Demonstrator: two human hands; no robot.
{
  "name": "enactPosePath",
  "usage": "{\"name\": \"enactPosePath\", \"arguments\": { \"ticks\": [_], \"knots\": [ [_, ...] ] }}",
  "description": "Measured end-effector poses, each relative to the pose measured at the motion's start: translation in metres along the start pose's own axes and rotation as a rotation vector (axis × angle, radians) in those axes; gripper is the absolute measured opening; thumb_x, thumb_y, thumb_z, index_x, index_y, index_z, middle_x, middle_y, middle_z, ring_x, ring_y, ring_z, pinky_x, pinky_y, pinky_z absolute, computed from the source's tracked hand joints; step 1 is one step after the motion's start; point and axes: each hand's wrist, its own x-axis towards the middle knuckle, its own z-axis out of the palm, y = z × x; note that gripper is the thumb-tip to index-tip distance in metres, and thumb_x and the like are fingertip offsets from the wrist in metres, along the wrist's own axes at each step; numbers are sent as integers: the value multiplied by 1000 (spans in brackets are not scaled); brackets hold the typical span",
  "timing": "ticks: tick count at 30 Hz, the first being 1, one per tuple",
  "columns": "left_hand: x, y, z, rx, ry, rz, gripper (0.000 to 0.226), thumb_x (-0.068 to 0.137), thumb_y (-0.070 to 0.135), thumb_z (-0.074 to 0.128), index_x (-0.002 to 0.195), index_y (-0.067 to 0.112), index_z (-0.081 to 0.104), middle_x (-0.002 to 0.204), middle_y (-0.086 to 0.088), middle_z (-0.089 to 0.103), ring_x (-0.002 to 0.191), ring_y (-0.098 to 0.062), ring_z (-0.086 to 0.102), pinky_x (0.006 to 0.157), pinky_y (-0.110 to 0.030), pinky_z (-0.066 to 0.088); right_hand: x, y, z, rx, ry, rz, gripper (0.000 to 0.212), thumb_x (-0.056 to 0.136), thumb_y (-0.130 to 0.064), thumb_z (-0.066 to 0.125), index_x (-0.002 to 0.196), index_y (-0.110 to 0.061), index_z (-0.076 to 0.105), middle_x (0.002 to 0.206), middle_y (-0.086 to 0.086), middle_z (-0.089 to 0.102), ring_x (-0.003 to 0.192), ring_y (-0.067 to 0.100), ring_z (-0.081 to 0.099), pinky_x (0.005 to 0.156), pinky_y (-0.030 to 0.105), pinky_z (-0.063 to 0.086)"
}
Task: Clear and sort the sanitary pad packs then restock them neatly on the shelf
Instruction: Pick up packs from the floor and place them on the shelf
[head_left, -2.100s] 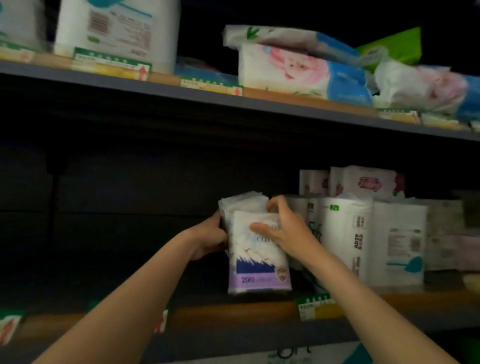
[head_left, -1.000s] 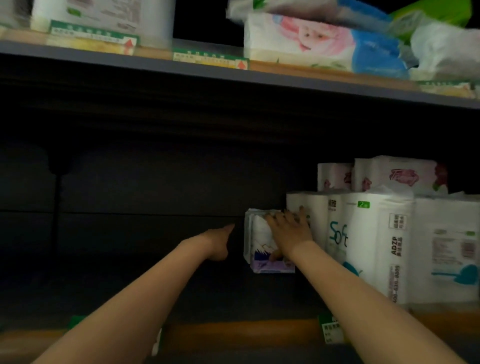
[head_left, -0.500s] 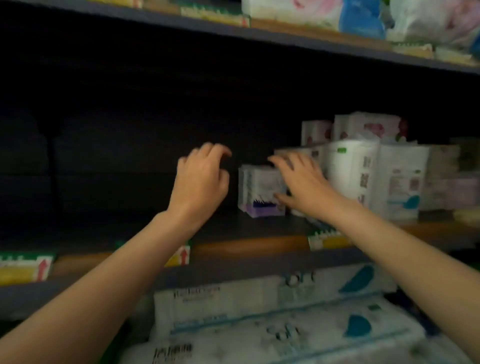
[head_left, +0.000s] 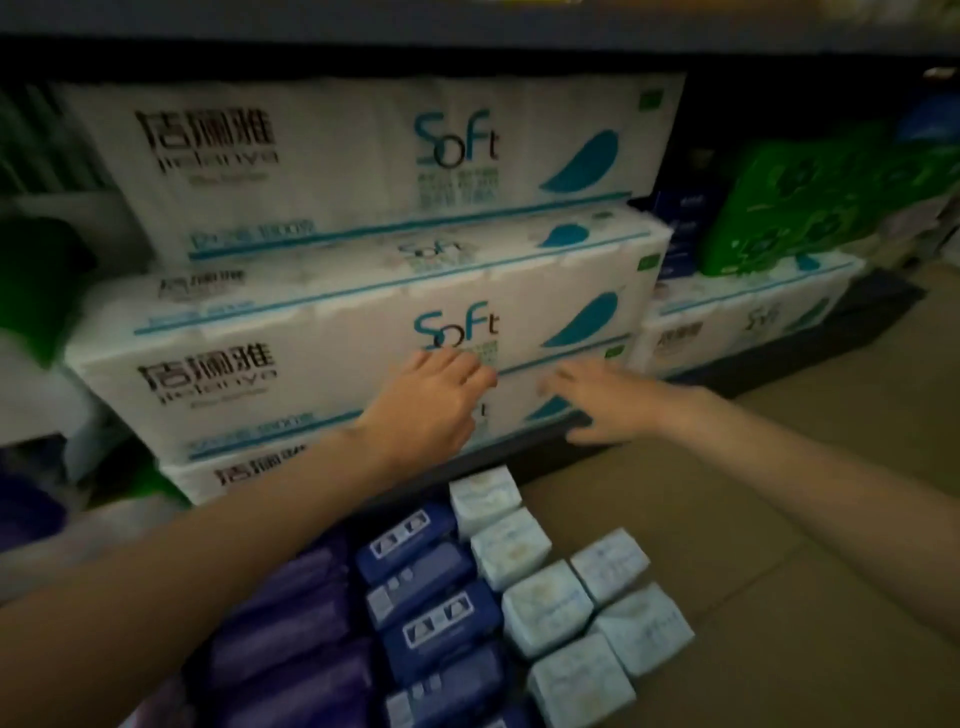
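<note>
Sanitary pad packs (head_left: 524, 597) lie sorted by colour in rows on the floor (head_left: 779, 493), presumably for restocking, while left hand (head_left: 431, 400) and right hand (head_left: 608, 400) reach down, fingers spread, holding nothing.

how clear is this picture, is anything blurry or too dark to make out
Head view: dim overall, edges darkest; the right hand is motion-smeared, the left hand sharper; the "Soft" tissue packs read clearly; the purple packs at lower left are murky; wide-angle bending curves the shelf.

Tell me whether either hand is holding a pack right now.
Neither. The left hand and right hand reach out with nothing in them, above the packs on the floor.
</note>
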Motion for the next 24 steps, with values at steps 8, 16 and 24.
{"name": "enactPosePath", "arguments": {
  "ticks": [8,16,24],
  "knots": [
    [-10,68,86,-45,-487,-103,44,85,11,46,130,14,44,125,-6,48,115,-27,46,93,-37,33,-8,21,164,-160,-469,-77,70,84,-27,66,143,-16,31,146,9,34,134,31,30,107,45,27],
    [-15,114,144,-273,-639,-260,48,95,29,44,140,19,31,139,-4,39,126,-25,38,98,-34,30,-19,32,235,73,-300,24,63,88,-24,57,143,-17,28,146,7,33,134,29,29,108,43,24],
    [0,165,184,-430,-676,-228,47,91,37,52,131,16,37,127,-5,46,117,-25,47,90,-31,33,-61,61,222,322,-388,-78,71,75,-53,69,134,-26,39,150,1,16,136,25,13,111,42,24]
  ]
}}
